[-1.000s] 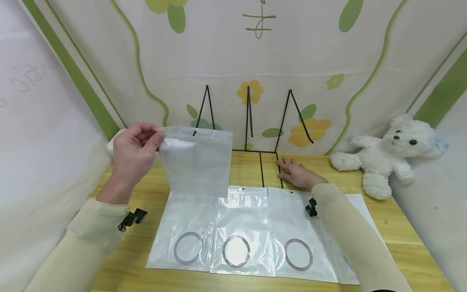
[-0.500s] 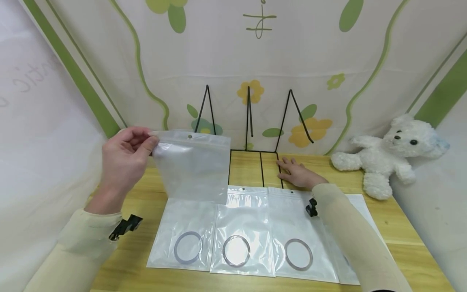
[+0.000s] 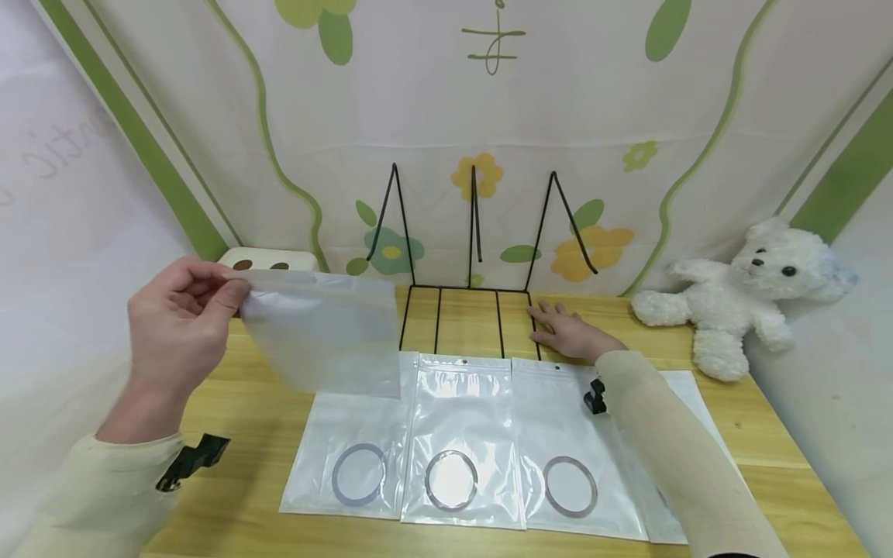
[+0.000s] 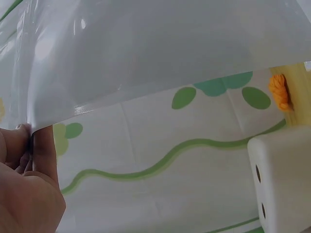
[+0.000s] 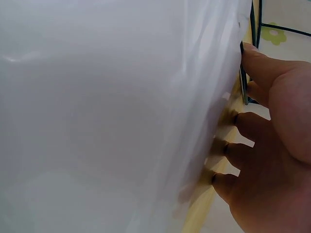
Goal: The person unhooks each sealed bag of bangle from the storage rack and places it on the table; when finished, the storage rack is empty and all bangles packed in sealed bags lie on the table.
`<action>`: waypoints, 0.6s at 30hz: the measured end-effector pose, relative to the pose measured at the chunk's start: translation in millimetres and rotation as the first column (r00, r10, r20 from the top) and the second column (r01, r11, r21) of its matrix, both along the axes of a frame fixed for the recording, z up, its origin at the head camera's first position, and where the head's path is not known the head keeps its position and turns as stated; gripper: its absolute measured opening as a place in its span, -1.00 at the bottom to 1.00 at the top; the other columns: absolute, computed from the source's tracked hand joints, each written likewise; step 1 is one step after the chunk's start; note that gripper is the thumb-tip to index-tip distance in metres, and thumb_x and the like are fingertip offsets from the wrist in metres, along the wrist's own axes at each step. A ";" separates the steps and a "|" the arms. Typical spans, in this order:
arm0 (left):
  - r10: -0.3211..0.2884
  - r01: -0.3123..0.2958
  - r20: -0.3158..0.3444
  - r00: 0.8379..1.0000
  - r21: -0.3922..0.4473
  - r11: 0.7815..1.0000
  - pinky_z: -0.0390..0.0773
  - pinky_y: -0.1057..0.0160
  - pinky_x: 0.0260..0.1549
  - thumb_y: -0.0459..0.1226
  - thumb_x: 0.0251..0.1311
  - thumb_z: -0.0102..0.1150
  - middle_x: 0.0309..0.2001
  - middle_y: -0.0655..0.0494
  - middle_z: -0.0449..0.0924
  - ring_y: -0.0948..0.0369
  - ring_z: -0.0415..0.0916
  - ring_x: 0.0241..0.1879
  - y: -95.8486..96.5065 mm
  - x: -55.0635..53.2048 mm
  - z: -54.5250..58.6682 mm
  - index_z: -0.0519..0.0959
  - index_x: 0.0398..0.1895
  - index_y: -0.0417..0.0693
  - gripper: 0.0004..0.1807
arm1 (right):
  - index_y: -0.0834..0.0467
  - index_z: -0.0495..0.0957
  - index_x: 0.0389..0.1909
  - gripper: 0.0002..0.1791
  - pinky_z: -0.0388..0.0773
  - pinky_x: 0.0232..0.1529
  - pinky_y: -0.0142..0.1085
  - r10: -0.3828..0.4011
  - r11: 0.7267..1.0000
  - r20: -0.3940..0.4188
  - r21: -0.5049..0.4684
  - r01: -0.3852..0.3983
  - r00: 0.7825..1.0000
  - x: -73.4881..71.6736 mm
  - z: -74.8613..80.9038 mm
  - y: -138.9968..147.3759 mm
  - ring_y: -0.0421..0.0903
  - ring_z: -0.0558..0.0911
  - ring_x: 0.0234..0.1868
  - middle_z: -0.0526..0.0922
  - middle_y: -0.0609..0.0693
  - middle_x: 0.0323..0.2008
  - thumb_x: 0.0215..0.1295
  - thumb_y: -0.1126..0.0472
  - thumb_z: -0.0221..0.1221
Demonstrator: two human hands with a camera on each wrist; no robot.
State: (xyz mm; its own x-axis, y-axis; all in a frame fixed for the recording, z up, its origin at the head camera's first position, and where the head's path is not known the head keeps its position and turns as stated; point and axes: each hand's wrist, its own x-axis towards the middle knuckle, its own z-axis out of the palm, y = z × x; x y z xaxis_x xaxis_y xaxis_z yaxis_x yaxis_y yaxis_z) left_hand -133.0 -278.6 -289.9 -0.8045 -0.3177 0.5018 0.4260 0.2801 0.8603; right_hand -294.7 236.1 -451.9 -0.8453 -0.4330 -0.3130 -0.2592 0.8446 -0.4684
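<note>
My left hand pinches the upper left corner of a translucent plastic zip bag, which hangs left of a black wire rack. In the left wrist view the bag's sheet spreads across the top, its edge between thumb and fingers. My right hand lies with spread fingers on the right side of the rack's base. Flat in front of the rack are several white, clear-fronted bags, among them a middle bag. Ring-shaped items, such as a purplish ring, show inside them.
A white plush bear sits at the right by the cloth backdrop. At the back left stands a white box with holes. A small orange object lies near it in the left wrist view. The rack has three upright prongs.
The left hand has moved left and down with the bag, whose hole has come off the rack's left prong. The right hand has stayed still.
</note>
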 end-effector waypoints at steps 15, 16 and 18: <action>0.155 -0.156 -0.014 0.988 -0.018 0.988 0.66 0.61 -0.39 -0.69 0.31 0.20 -0.34 0.31 0.84 0.47 0.74 -0.44 -71.9 47.6 -19.7 0.70 -0.31 -0.15 -0.71 | 0.13 -0.06 0.78 -0.21 -0.35 0.61 0.51 0.006 1.000 -0.014 0.002 -0.005 1.000 0.8 0.1 -0.2 0.52 -0.28 0.71 -0.23 0.36 0.75 0.75 -0.06 0.00; 0.141 -0.142 -0.039 0.989 -0.020 0.990 0.66 0.61 -0.37 -0.69 0.33 0.19 -0.31 0.31 0.85 0.48 0.75 -0.41 -78.5 49.6 -24.0 0.70 -0.29 -0.13 -0.69 | 0.13 -0.06 0.78 -0.21 -0.35 0.61 0.50 0.005 1.000 -0.015 0.003 -0.004 1.000 0.8 0.2 -0.4 0.51 -0.28 0.72 -0.23 0.35 0.75 0.75 -0.06 0.00; 0.125 -0.131 -0.079 0.989 -0.071 0.989 0.65 0.63 -0.34 -0.67 0.36 0.18 -0.26 0.37 0.84 0.52 0.76 -0.36 -92.9 52.9 -33.0 0.68 -0.25 -0.05 -0.67 | 0.13 -0.05 0.77 -0.21 -0.35 0.61 0.51 0.004 1.000 -0.016 0.004 -0.004 1.000 1.3 0.1 -0.5 0.52 -0.28 0.71 -0.23 0.36 0.75 0.75 -0.06 0.00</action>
